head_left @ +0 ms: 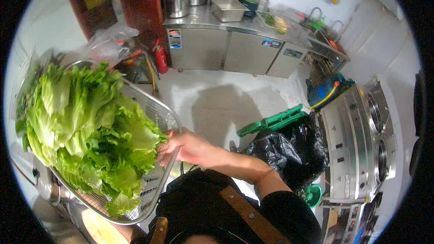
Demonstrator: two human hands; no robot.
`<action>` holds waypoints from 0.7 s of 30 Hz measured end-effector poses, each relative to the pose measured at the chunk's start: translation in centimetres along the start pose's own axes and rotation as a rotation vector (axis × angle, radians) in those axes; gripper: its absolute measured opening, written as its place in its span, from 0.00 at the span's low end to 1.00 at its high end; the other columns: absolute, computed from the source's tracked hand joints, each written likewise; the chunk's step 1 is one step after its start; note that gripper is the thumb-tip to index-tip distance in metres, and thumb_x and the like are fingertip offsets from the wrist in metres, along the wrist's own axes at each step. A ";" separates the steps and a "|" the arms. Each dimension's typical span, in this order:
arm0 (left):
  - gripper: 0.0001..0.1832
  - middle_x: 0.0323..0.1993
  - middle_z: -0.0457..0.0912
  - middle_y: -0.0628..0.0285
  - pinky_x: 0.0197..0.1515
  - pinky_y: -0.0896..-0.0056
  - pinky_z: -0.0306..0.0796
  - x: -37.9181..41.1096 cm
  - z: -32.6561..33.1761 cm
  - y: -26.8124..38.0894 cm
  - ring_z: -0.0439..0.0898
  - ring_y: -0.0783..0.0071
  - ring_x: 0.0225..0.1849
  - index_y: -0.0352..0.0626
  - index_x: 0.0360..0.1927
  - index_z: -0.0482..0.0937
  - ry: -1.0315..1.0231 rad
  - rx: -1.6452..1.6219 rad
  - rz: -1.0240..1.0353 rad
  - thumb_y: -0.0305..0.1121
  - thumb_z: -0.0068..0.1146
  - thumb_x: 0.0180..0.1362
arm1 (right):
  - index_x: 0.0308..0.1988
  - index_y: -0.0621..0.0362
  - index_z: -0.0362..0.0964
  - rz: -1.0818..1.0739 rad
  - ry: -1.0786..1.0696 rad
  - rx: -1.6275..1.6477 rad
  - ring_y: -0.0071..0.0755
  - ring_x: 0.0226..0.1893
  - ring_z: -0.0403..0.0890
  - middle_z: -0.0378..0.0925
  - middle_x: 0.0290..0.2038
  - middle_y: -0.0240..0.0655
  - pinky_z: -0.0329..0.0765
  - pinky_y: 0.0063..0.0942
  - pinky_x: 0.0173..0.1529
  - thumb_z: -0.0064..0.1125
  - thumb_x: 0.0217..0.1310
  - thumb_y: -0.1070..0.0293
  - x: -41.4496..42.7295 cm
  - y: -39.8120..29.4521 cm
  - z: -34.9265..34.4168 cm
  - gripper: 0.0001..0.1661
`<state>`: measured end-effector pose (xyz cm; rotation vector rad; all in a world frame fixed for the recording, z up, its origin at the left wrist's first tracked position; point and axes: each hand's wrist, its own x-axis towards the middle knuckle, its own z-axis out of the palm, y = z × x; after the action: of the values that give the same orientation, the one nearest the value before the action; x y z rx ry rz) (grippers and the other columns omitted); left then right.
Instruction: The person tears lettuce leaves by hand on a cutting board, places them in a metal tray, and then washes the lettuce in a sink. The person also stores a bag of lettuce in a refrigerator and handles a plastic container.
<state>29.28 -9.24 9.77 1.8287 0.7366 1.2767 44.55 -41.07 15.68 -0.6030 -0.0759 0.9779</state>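
A metal wire mesh basket (162, 186), heaped with green lettuce leaves (84, 118), is held up at the left of the view. My right hand (174, 147) grips its right rim, the fingers partly showing through the mesh. Under the near-left corner, my left hand (96, 204) supports the basket; only skin through the mesh and part of the forearm can be seen. Below it, a round pale yellow board or lid (101, 227) is partly covered by the basket.
A steel counter (200, 47) carries pots (178, 0), a steel pan (229, 8) and vegetables, with a sink (320, 39) to its right. A fire extinguisher (160, 57) stands below. A lidded bin with black bag (288, 152) sits beside the steel cooking range (352, 142).
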 end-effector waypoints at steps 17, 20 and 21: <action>0.10 0.35 0.76 0.59 0.34 0.77 0.69 -5.1 41.5 17.3 0.76 0.74 0.32 0.38 0.36 0.73 -0.918 -0.723 -0.232 0.34 0.47 0.56 | 0.33 0.77 0.61 -0.848 0.734 0.150 0.50 0.35 0.75 0.70 0.30 0.56 0.72 0.46 0.44 0.45 0.42 0.81 -14.8 -22.7 -29.0 0.13; 0.10 0.33 0.76 0.61 0.33 0.77 0.69 -6.2 49.5 20.5 0.76 0.74 0.30 0.39 0.35 0.73 -1.070 -0.669 -0.252 0.34 0.48 0.56 | 0.42 0.82 0.53 -0.916 0.988 0.150 0.52 0.30 0.76 0.70 0.29 0.55 0.75 0.44 0.38 0.43 0.40 0.82 -16.6 -27.8 -31.8 0.24; 0.09 0.33 0.77 0.61 0.33 0.77 0.70 -6.3 51.9 21.9 0.76 0.75 0.30 0.39 0.35 0.73 -1.097 -0.612 -0.249 0.34 0.48 0.56 | 0.42 0.81 0.54 -1.008 0.994 0.121 0.51 0.29 0.76 0.70 0.28 0.55 0.75 0.44 0.37 0.42 0.39 0.82 -17.5 -28.9 -34.5 0.24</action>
<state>76.78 -39.72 14.77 1.5216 -0.0561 0.1595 67.59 -82.18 5.24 -0.7578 0.5193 -0.3453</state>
